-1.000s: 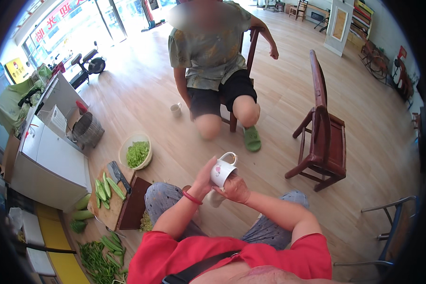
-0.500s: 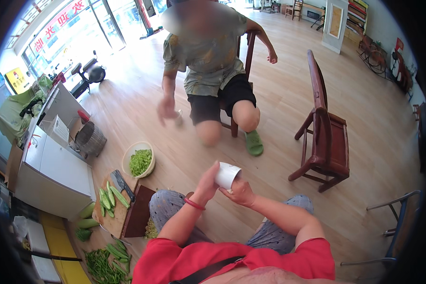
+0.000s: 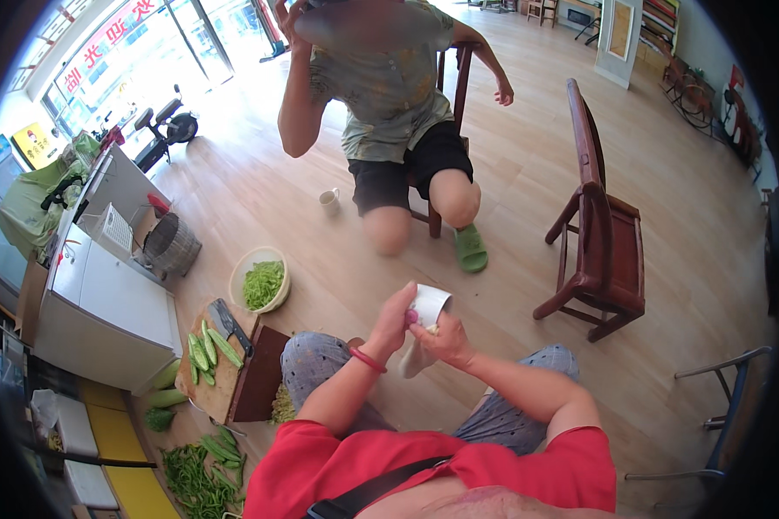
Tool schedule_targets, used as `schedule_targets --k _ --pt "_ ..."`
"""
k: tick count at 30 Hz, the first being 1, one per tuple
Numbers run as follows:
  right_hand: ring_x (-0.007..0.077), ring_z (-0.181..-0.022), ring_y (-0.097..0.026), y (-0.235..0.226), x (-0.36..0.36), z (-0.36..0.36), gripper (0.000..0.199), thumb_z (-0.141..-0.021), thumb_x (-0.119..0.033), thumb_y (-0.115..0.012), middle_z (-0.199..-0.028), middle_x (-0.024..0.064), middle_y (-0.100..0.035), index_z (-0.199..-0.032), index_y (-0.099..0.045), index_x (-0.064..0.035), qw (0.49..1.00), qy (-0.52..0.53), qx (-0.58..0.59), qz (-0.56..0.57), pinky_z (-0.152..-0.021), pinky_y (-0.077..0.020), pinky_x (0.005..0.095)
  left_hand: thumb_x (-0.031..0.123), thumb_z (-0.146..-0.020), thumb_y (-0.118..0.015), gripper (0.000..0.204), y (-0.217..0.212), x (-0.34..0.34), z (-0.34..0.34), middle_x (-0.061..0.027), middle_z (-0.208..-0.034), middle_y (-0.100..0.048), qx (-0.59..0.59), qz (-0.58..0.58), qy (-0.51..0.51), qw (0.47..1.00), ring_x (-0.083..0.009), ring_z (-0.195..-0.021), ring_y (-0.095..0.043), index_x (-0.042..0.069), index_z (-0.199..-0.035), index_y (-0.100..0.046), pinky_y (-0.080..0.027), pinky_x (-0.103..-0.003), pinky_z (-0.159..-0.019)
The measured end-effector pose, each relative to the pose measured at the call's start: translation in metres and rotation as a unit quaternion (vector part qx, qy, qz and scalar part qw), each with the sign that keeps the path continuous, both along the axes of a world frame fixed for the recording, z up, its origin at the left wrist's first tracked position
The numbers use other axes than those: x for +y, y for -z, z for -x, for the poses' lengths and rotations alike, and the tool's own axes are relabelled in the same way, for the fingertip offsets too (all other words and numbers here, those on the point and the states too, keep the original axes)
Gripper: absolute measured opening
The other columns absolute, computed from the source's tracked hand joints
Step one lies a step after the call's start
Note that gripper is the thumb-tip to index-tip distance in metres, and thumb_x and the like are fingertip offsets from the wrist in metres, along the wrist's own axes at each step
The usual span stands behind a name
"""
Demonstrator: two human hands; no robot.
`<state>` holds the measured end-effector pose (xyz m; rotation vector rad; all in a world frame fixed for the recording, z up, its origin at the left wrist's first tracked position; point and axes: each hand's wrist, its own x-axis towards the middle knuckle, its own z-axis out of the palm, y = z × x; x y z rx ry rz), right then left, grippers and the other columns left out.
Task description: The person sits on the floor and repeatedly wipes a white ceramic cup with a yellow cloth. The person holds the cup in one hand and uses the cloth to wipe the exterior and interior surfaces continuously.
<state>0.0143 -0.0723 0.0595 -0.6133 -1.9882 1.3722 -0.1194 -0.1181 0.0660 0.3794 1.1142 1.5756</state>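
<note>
In front of my knees, my left hand (image 3: 393, 322) is wrapped round the left side of a white cup (image 3: 431, 303), tilted on its side with its mouth to the right. A pink mark shows on its wall. My right hand (image 3: 447, 341) is closed at the cup's mouth, gripping a pale cloth (image 3: 417, 358) whose loose end hangs below my hands. How far the right fingers reach inside the cup is hidden.
A person (image 3: 394, 121) sits opposite, beyond a mug (image 3: 330, 202) on the floor. To my left are a bowl of cut greens (image 3: 261, 284), a cutting board (image 3: 211, 372) with a knife (image 3: 232, 325), and green vegetables (image 3: 201, 480). A wooden chair (image 3: 610, 251) stands at right.
The cup has tipped further, and the pale cloth now hangs below my hands. Across from me, the person's hand has risen from near the floor mug to the head.
</note>
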Motion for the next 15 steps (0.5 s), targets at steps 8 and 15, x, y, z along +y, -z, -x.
schedule_targets --k 8,15 --pt "0.0187 -0.092 -0.060 -0.018 -0.004 -0.011 0.049 -0.078 -0.023 -0.068 -0.102 0.0123 -0.062 -0.114 -0.050 0.0041 0.972 -0.027 0.033 0.230 -0.080 -0.0479 0.0323 0.036 -0.092 -0.048 0.032 -0.004 -0.003 -0.015 -0.0057 -0.086 -0.063 -0.111 -0.035 0.041 0.992 -0.0154 -0.075 -0.062 0.005 -0.096 -0.057 -0.051 -0.029 -0.070" --pt "0.0383 -0.094 -0.058 -0.015 0.009 -0.031 0.062 -0.073 -0.036 -0.072 -0.108 0.0210 -0.058 -0.117 -0.050 0.0004 0.942 -0.122 -0.022 -0.312 -0.081 -0.0474 0.0421 0.042 -0.093 -0.044 0.038 -0.012 -0.004 -0.007 -0.0060 -0.090 -0.065 -0.171 0.062 0.109 0.977 -0.0174 -0.079 -0.064 0.007 -0.096 -0.058 -0.053 -0.032 -0.071"
